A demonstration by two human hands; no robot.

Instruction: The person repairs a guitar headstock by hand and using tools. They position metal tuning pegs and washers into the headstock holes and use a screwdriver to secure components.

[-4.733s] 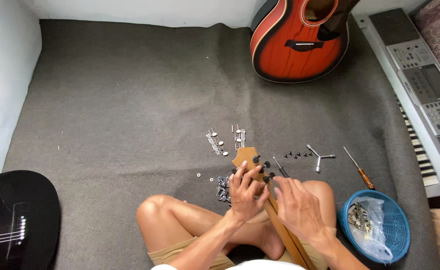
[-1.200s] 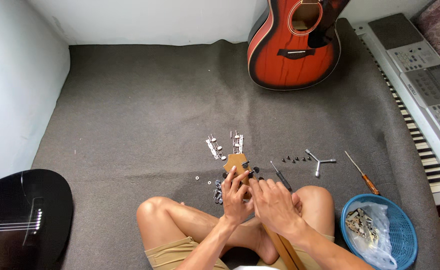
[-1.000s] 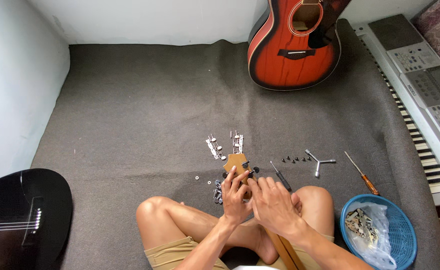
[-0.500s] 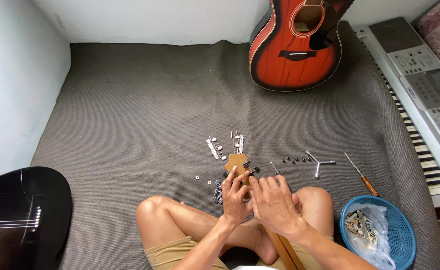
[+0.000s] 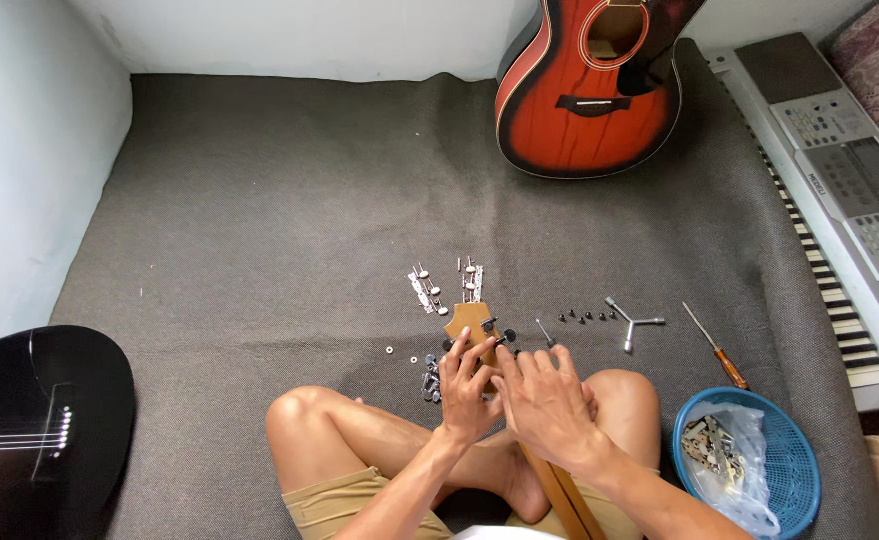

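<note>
Head view: I'm cross-legged on the grey carpet floor (image 5: 260, 220), with the tan wooden guitar headstock (image 5: 470, 320) sticking out past my fingertips and its neck across my lap. Left hand (image 5: 467, 385) grip is narrow, fingers pinched on the headstock. Right hand (image 5: 545, 400) lies just beside it, fingers spread flat over the neck; can't tell whether it clamps. Two silver tuner strips (image 5: 447, 287) lie just beyond the headstock.

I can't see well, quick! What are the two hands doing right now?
Left hand: fingers curled on the wooden guitar headstock, gripping it.
Right hand: resting over the guitar neck, fingers spread; grip cannot be told.
</note>
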